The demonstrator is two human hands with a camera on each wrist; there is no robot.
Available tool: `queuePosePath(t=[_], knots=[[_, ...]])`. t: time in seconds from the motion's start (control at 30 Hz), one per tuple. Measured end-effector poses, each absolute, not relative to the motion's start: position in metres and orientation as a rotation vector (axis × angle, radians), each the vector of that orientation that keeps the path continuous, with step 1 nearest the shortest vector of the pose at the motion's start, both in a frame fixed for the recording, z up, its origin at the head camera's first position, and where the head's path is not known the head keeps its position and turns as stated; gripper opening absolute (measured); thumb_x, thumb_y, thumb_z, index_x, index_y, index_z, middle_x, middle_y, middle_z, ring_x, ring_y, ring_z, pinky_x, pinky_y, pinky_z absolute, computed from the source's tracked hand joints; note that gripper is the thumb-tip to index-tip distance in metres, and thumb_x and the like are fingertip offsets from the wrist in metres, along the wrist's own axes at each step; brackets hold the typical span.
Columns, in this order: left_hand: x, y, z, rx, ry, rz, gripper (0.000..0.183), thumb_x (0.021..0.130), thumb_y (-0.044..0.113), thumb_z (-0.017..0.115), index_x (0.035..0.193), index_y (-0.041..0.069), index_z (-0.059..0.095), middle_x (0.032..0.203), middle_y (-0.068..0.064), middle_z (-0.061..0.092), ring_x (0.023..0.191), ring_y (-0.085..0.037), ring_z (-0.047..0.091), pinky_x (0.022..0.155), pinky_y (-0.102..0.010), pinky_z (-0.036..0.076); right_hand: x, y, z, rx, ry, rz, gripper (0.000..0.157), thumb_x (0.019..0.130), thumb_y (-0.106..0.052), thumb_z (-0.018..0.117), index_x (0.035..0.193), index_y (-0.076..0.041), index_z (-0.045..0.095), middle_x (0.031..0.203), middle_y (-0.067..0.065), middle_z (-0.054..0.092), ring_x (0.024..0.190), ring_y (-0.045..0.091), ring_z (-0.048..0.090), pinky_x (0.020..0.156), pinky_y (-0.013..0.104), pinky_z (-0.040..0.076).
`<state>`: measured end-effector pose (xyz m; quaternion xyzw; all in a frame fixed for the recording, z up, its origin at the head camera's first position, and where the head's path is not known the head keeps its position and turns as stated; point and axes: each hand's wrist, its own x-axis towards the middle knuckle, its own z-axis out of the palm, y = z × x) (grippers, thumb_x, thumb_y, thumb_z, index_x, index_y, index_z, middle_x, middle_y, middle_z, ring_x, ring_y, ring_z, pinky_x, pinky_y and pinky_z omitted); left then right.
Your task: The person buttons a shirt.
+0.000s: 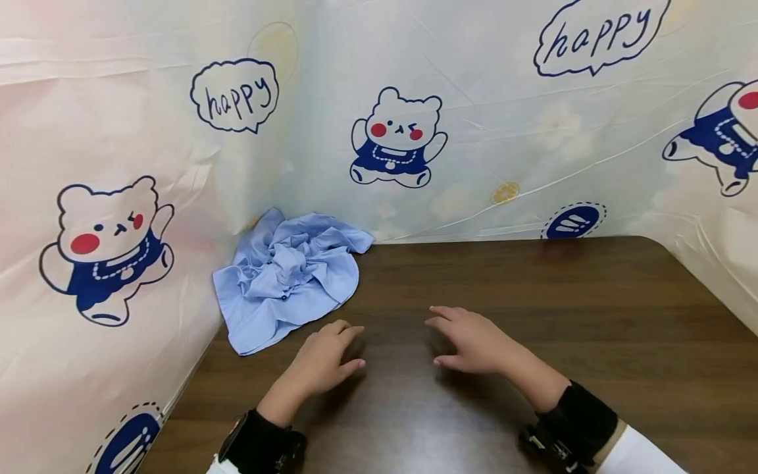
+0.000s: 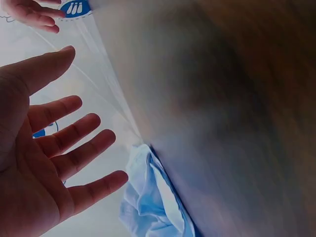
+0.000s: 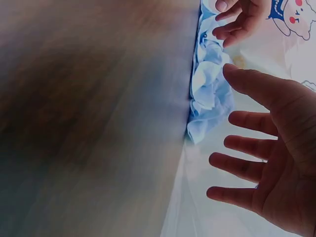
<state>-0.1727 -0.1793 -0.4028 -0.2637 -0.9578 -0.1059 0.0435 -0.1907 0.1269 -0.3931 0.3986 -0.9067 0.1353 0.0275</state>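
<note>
A light blue cloth point(image 1: 290, 263), crumpled with a knot-like bunch in its middle, lies at the table's back left corner. My left hand point(image 1: 322, 359) hovers just in front of the cloth's near right edge, apart from it, fingers spread and holding nothing. To its right, over the middle of the table, my right hand point(image 1: 476, 341) has its fingers extended, with nothing in it. In the left wrist view the left palm point(image 2: 29, 173) faces the camera, the cloth point(image 2: 153, 197) beyond the fingertips. The right wrist view shows the right hand point(image 3: 281, 153) spread likewise, the cloth point(image 3: 210, 84) farther off.
The dark brown wooden table point(image 1: 562, 316) has a rounded back right corner. A pale curtain point(image 1: 474, 85) printed with bears and "happy" bubbles hangs along its back and sides. Black straps with small devices point(image 1: 260, 441) sit on both wrists.
</note>
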Motion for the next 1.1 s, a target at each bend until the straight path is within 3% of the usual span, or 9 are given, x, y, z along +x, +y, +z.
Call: queuePosePath(t=[0.53,0.83,1.1], knots=[[-0.194,-0.214,-0.402,-0.72,-2.85,-0.439,0.05,0.083,0.021,0.078,0.124,-0.001,0.06,0.111,-0.015,0.061,0.105,-0.033,0.06,0.088,-0.049,0.048,-0.243,0.059,-0.386,1.277,-2.853,0.543,0.046,0.088,-0.028,0.073,0.124,-0.001,0.061,0.131,0.013,0.055,0.121,0.028,0.053,0.099,0.042,0.044],[-0.223,-0.249,-0.389,-0.646,-2.827,-0.54,0.047,0.083,0.015,0.077,0.121,-0.007,0.061,0.111,-0.022,0.061,0.089,-0.033,0.063,0.076,-0.046,0.051,-0.267,0.018,-0.394,1.282,-2.852,0.547,0.045,0.089,-0.03,0.072,0.124,-0.003,0.062,0.126,0.01,0.056,0.117,0.024,0.054,0.099,0.037,0.043],[-0.254,-0.279,-0.372,-0.555,-2.833,-0.537,0.051,0.079,0.017,0.08,0.119,-0.01,0.061,0.108,-0.027,0.061,0.088,-0.036,0.061,0.078,-0.051,0.048,-0.287,-0.022,-0.4,1.209,-2.881,0.588,0.045,0.091,-0.032,0.069,0.126,-0.005,0.061,0.128,0.008,0.056,0.12,0.022,0.052,0.101,0.033,0.041]])
